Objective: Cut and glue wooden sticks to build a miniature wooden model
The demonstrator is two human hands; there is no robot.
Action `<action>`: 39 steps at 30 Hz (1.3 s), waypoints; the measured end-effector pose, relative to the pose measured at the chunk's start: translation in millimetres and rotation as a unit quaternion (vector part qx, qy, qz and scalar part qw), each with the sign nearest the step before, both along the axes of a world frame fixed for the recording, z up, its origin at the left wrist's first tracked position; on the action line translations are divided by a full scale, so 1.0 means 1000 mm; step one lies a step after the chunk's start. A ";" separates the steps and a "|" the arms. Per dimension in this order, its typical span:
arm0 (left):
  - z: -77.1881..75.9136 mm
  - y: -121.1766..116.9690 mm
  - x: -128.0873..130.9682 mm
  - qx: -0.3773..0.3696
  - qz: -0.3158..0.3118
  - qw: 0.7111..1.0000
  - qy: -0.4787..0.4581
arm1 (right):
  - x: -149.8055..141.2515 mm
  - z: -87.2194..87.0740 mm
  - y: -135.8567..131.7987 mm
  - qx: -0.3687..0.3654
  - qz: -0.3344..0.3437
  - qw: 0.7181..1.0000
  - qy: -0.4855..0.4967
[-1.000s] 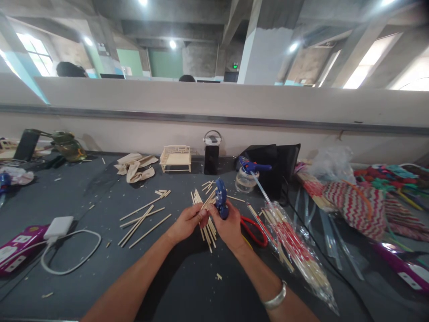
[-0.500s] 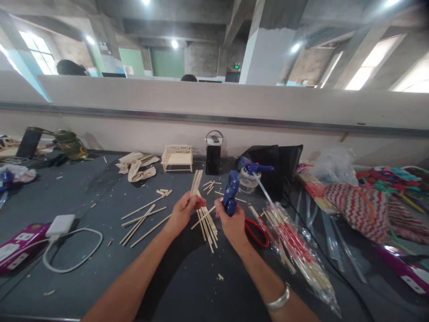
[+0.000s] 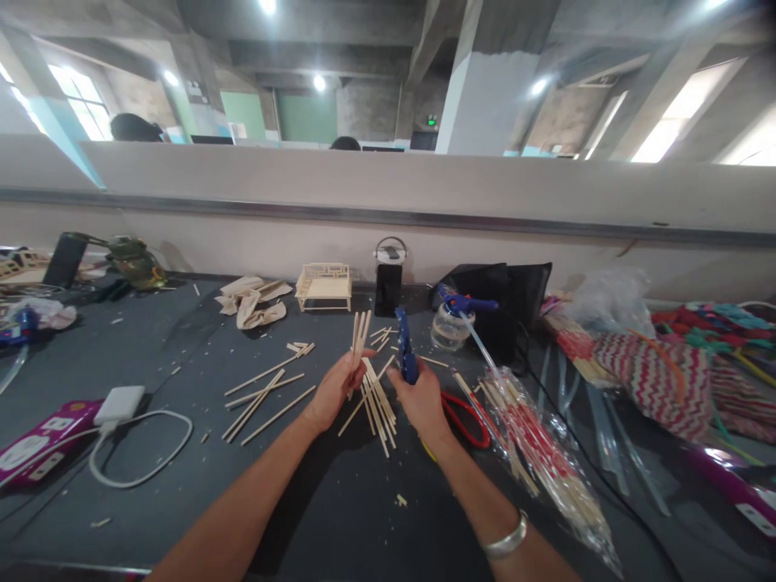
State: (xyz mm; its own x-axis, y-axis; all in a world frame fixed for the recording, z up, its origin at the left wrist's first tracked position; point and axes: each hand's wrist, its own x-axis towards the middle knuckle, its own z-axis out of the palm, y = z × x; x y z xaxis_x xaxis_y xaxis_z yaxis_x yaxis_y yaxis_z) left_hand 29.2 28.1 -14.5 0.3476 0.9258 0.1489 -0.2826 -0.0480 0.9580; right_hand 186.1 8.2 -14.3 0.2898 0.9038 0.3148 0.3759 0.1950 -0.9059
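Observation:
My left hand is closed on a few thin wooden sticks that stand upright and fan out above the fingers. My right hand is closed round a blue cutter tool, held upright just right of the sticks, with one long stick slanting down-left from the same fingers. Both hands hover over a loose pile of wooden sticks on the dark table. A silver bracelet is on my right wrist.
More sticks lie left of my hands. Red-handled scissors and a plastic bag of sticks lie to the right. A small wooden model, a black jar, a spray bottle, a white charger with cable and knitted cloth are around.
My left hand has lifted a few sticks out of the pile and turned them upright. My right hand has raised the blue tool and tilted it upright beside them.

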 end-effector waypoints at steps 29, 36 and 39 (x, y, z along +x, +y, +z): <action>0.000 -0.010 0.005 -0.052 -0.124 0.991 -0.008 | -0.009 0.015 -0.021 0.105 0.110 0.986 0.075; 0.001 -0.015 0.004 -0.054 -0.159 0.985 0.029 | -0.010 0.015 -0.025 0.115 0.158 0.979 0.056; 0.002 -0.016 0.005 -0.031 -0.156 0.986 0.043 | -0.010 0.019 -0.026 0.123 0.149 0.980 0.037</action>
State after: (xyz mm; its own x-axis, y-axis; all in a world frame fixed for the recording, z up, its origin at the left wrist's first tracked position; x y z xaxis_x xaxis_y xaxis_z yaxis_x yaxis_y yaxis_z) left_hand 33.8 12.1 -12.0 0.6266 0.7776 0.0529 -0.1917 0.0880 0.9775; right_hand 176.2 -18.0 4.3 0.0541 0.8513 0.5219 0.2048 0.5021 -0.8402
